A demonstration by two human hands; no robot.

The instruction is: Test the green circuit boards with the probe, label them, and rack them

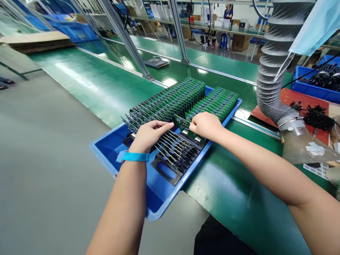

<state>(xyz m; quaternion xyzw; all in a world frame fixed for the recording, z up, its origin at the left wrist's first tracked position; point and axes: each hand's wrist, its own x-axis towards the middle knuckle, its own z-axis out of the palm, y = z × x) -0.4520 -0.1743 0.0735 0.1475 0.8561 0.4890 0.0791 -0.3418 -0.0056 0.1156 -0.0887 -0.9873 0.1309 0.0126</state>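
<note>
A blue plastic tray holds rows of green circuit boards standing on edge in black slotted racks. My right hand is closed on the right edge of one circuit board, in the gap between the rows. At that board's left edge, my left hand has its thumb and forefinger pinched together, with its other fingers hidden. A blue band circles my left wrist. Nearer to me, several boards lean at a slant in the front rack.
The tray overhangs the edge of a green workbench. On the right hang a grey duct hose and a blue face mask. Metal posts rise behind. A dark flat object lies on the far bench. A person is in the background.
</note>
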